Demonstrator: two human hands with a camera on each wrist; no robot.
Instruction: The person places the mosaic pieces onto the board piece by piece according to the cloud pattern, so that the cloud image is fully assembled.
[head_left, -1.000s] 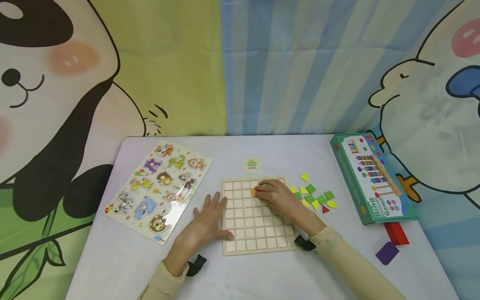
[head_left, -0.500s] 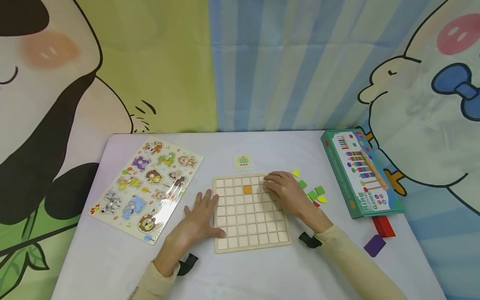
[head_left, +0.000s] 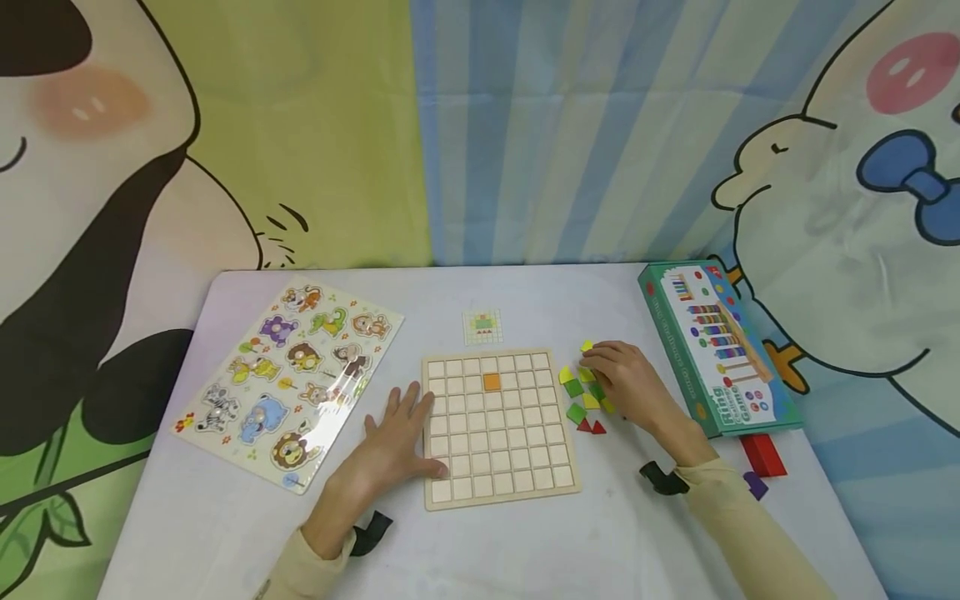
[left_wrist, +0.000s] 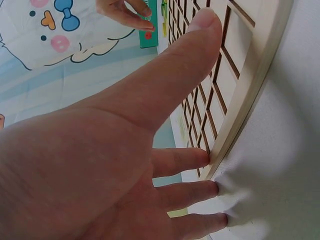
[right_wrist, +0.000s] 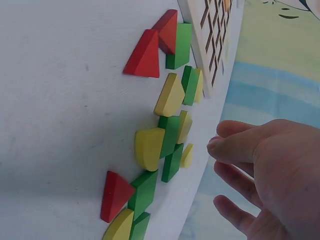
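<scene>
A wooden grid board lies on the white table with one orange square piece in an upper cell. My left hand is spread at the board's left side. Its thumb rests on the board, and its other fingertips are at the edge and on the cloth. My right hand hovers over loose pieces right of the board, fingers loosely bent, with nothing visible between them. Among these are green squares, yellow round-edged pieces and red triangles. The hand partly covers the pile in the head view.
A small pattern card lies behind the board. At left is an animal picture puzzle. A green box stands at right, with a red block and a purple block near its front corner.
My right hand lets go of the orange square in its cell and moves right, off the board to the loose pieces. The left hand stays at the board's left side.
</scene>
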